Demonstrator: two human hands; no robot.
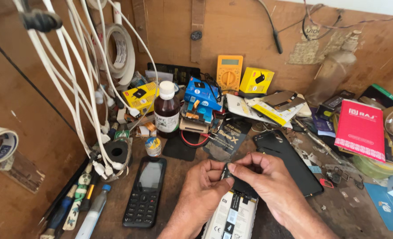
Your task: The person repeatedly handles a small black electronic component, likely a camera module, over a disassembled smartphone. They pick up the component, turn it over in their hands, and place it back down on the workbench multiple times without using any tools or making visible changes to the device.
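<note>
I see both hands low in the centre of the frame, over an opened phone (232, 217) lying back-up on the tabletop (338, 212). My left hand (201, 186) has its fingers curled together against a small dark part (229, 175) at the phone's top edge; my right hand (267, 181) pinches that same part, thumb and fingers clamped on it. A keypad phone (144, 191) lies just left, a black back cover (289, 161) just right, a brown bottle (167, 110) above.
</note>
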